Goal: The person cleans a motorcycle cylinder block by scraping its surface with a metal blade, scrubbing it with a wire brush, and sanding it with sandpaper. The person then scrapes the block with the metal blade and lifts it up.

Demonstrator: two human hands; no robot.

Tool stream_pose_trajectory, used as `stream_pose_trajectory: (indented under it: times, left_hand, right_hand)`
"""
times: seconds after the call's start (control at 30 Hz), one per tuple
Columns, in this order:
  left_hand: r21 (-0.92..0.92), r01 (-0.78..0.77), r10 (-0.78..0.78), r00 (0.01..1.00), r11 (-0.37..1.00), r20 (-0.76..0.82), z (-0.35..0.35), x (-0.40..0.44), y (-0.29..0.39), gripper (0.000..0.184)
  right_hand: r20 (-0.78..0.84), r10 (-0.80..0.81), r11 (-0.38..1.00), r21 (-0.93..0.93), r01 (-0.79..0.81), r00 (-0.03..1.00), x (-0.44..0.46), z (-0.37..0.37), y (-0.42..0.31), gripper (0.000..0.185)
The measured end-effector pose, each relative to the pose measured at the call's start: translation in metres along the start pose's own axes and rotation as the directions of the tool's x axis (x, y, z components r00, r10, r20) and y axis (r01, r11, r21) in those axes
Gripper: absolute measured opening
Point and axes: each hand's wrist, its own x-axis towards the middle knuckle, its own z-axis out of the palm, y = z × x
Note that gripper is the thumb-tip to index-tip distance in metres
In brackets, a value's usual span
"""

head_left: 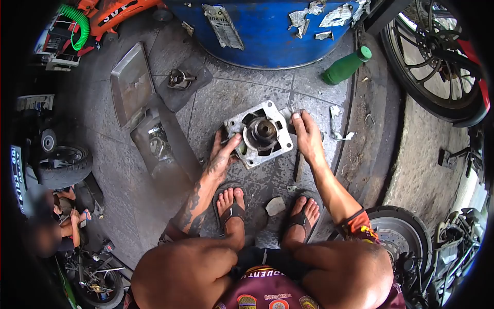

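A square metal engine part (283, 146) with a dark round shaft in its middle is held above the tiled floor, tilted slightly. My left hand (223, 153) grips its left side, the thumb on the near face and the fingers behind. At its right side my right hand (305, 131) has its thumb and fingers pressed together on a small grey piece (288, 113) that touches or overlaps the part's edge. What exactly that piece is cannot be made out.
A blue drum (267, 44) stands ahead, with a green bottle (342, 68) at its right. Left lie a metal tray (135, 85), a cylindrical part (180, 78) and small parts (159, 144) on a dark sheet. A motorcycle wheel (437, 62) is right; another person (69, 226) sits far left.
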Motion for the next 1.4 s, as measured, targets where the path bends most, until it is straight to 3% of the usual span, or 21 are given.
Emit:
stream_pose_trajectory:
  times: [0.1, 0.13, 0.17, 0.23, 0.27, 0.43, 0.53, 0.57, 0.63, 0.67, 0.7, 0.73, 0.77, 0.8, 0.9, 0.97, 1.03, 1.2, 1.3, 1.37, 1.4]
  left_hand:
    - [-0.009, -0.04, 0.039, 0.998, 0.999, -0.058, 0.016, -0.035, 0.014, 0.083]
    - [0.032, -0.126, 0.126, 0.992, 0.992, -0.009, 0.008, -0.04, 0.009, 0.085]
    - [0.07, -0.221, 0.218, 0.975, 0.973, 0.043, 0.001, -0.041, 0.005, 0.087]
    - [0.008, -0.226, 0.225, 0.973, 0.974, 0.052, 0.011, -0.067, 0.026, 0.088]
    - [-0.053, -0.242, 0.246, 0.966, 0.969, 0.078, 0.019, -0.08, 0.041, 0.089]
    - [-0.185, -0.199, 0.223, 0.968, 0.962, 0.117, 0.014, -0.101, 0.063, 0.086]
    - [-0.193, -0.15, 0.154, 0.988, 0.97, 0.01, 0.005, -0.083, 0.045, 0.074]
    - [-0.108, -0.051, 0.052, 0.999, 0.993, 0.009, 0.007, -0.079, 0.051, 0.077]
    - [0.019, 0.057, -0.056, 0.996, 0.998, -0.063, -0.001, -0.061, 0.033, 0.099]
    - [0.073, 0.02, -0.022, 1.0, 0.997, 0.018, -0.012, -0.045, 0.017, 0.084]
    - [0.158, 0.09, -0.071, 0.99, 0.983, -0.123, -0.009, -0.04, 0.01, 0.115]
    - [0.225, 0.072, -0.045, 0.991, 0.972, -0.124, -0.004, -0.038, 0.015, 0.104]
    - [0.114, -0.046, 0.045, 0.999, 0.992, 0.01, 0.005, -0.045, 0.027, 0.09]
    - [0.153, -0.065, 0.062, 0.998, 0.986, 0.023, 0.002, -0.039, 0.024, 0.084]
    - [0.158, 0.028, -0.032, 0.999, 0.987, 0.024, 0.006, -0.036, 0.027, 0.085]
    - [0.104, 0.016, -0.022, 0.998, 0.994, 0.06, 0.003, -0.029, 0.022, 0.086]
    - [0.165, 0.004, -0.011, 0.999, 0.986, 0.047, 0.0, -0.024, 0.022, 0.087]
    - [0.229, -0.056, 0.03, 0.993, 0.972, 0.116, -0.006, -0.011, 0.013, 0.091]
    - [0.273, -0.039, -0.037, 0.963, 0.961, 0.266, -0.007, -0.021, 0.043, 0.114]
    - [0.441, 0.032, -0.118, 0.978, 0.897, 0.17, -0.015, -0.02, 0.049, 0.113]
    - [0.543, -0.052, -0.024, 0.991, 0.838, 0.132, -0.027, -0.009, 0.058, 0.107]
  right_hand:
    - [0.028, 0.026, 0.998, 0.053, -0.027, 0.999, -0.019, -0.008, -0.014, 0.034]
    - [0.075, 0.136, 0.988, 0.058, -0.14, 0.988, -0.028, -0.016, -0.028, 0.034]
    - [0.068, 0.084, 0.989, 0.114, -0.091, 0.994, -0.035, -0.02, -0.039, 0.032]
    - [0.057, 0.068, 0.963, 0.257, -0.081, 0.996, -0.048, -0.028, -0.064, 0.026]
    - [0.129, 0.041, 0.972, 0.226, -0.069, 0.991, -0.052, -0.042, -0.081, 0.026]
    - [0.096, -0.109, 0.977, 0.194, 0.089, 0.989, -0.055, -0.057, -0.109, 0.029]
    - [0.075, -0.083, 0.994, 0.079, 0.077, 0.994, -0.049, -0.044, -0.082, 0.029]
    - [0.057, -0.041, 0.991, 0.128, 0.034, 0.997, -0.047, -0.035, -0.068, 0.03]
    - [0.061, -0.006, 0.999, 0.038, 0.003, 0.998, -0.046, -0.026, -0.044, 0.032]
    - [0.051, -0.015, 0.994, 0.107, 0.009, 0.999, -0.046, -0.019, -0.032, 0.033]
    - [0.066, 0.018, 0.997, 0.071, -0.023, 0.998, -0.046, -0.018, -0.019, 0.035]
    - [0.071, 0.068, 0.996, 0.058, -0.072, 0.995, -0.046, -0.017, -0.008, 0.035]
    - [0.07, 0.069, 0.995, 0.063, -0.073, 0.995, -0.045, -0.015, -0.002, 0.034]
    - [0.074, 0.098, 0.989, 0.107, -0.106, 0.992, -0.045, -0.014, -0.002, 0.034]
    - [0.069, 0.066, 0.993, 0.09, -0.072, 0.995, -0.044, -0.014, 0.003, 0.033]
    - [0.039, 0.069, 0.99, 0.124, -0.073, 0.997, -0.046, -0.011, 0.0, 0.031]
    - [0.06, 0.134, 0.975, 0.168, -0.143, 0.989, -0.045, -0.01, 0.006, 0.031]
    - [0.016, 0.12, 0.978, 0.171, -0.121, 0.993, -0.044, -0.009, 0.015, 0.031]
    - [0.036, 0.137, 0.975, 0.174, -0.141, 0.99, -0.045, -0.012, 0.018, 0.033]
    - [0.02, 0.177, 0.965, 0.191, -0.177, 0.984, -0.043, -0.014, 0.018, 0.034]
    - [0.005, 0.123, 0.988, 0.088, -0.123, 0.992, -0.04, -0.018, 0.018, 0.035]
